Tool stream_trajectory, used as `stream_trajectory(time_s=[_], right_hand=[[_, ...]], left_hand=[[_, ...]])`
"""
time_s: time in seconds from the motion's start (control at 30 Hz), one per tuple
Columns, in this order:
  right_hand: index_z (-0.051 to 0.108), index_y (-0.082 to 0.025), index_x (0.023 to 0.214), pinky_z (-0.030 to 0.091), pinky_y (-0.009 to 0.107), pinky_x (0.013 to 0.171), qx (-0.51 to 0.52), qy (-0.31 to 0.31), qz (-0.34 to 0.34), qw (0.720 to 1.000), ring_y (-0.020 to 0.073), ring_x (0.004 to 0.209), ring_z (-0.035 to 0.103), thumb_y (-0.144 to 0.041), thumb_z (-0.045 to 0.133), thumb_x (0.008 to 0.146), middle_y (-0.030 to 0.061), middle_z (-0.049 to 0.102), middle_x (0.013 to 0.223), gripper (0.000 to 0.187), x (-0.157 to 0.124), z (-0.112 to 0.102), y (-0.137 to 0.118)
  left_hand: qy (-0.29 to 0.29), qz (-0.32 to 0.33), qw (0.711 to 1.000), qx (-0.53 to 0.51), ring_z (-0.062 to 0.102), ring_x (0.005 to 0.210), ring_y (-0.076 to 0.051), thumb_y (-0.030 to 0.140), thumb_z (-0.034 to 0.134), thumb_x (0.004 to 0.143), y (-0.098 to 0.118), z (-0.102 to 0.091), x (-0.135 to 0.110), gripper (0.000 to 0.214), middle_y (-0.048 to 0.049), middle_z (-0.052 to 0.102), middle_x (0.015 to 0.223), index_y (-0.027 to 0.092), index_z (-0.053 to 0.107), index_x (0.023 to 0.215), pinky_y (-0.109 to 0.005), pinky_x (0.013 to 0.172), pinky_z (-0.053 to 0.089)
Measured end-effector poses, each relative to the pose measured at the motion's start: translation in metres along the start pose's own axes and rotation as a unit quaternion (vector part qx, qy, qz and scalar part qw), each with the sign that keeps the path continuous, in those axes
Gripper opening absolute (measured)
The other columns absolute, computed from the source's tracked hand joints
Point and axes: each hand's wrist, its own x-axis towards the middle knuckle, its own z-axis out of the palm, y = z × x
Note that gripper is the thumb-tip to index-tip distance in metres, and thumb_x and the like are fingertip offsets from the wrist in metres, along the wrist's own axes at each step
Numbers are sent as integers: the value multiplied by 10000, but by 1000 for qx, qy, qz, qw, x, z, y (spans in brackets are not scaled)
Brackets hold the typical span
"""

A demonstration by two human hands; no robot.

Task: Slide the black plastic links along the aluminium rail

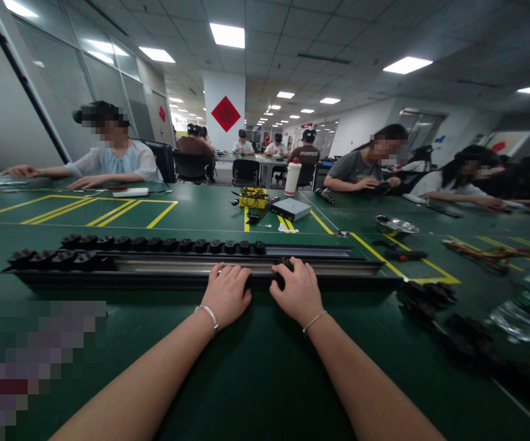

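Left hand (227, 293): fingers side by side, laid flat over the near edge of the long black rail (155, 264), not gripping. Right hand (298, 293) is just beside it, fingers pinched on a small black part (286, 264) sitting on the rail. The rail lies across the tabletop (246, 367). Metal bowl (396, 225) sits beyond the rail's right end, contents unreadable.

Long black rail (338, 267), flat, half-lined with knobs (168, 244)

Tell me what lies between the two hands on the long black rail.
Only a short bare stretch of the rail separates the left hand from the right hand; the head view shows no part in that gap.
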Motion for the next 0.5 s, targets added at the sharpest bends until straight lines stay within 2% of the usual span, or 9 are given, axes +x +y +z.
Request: stream_trajectory(time_s=[0.33,0.5], right_hand=[[629,-258,994,242,430,978,-3,-1,0,1000,237,1079,428,-302,534,714,101,497,1084,299,0,-1,0],[632,-265,991,250,435,971,2,1,0,1000,237,1089,427,-365,507,766,100,505,1080,276,1,-1,1]], left_hand=[[-2,-2,1000,-3,514,959,-200,257,479,739,0,-1,0,265,-28,611,964,241,523,1000,-424,997,236],[-4,0,1000,-5,513,966,-202,262,483,737,0,0,1,269,-28,609,972,245,520,1003,-424,998,234]])
